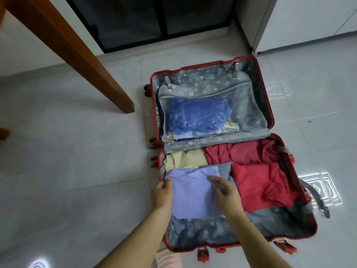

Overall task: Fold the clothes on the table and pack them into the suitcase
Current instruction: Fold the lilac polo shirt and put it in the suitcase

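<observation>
At case (222, 246) front: L hand (162, 192) pinches lilac top (193, 198), R hand (226, 192) on it, grip unclear.
Prob. soft, light; hold side edges.

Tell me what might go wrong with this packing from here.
1. The lilac top could unfold once the left hand and right hand lift off.
2. The red clothes lie bunched, so they may crease.
3. Grey fabric hangs over the suitcase rim and might catch when the lid closes.

in the suitcase (202, 231), folded shirt (193, 198) lies left of bunched garment (260, 186).
</observation>
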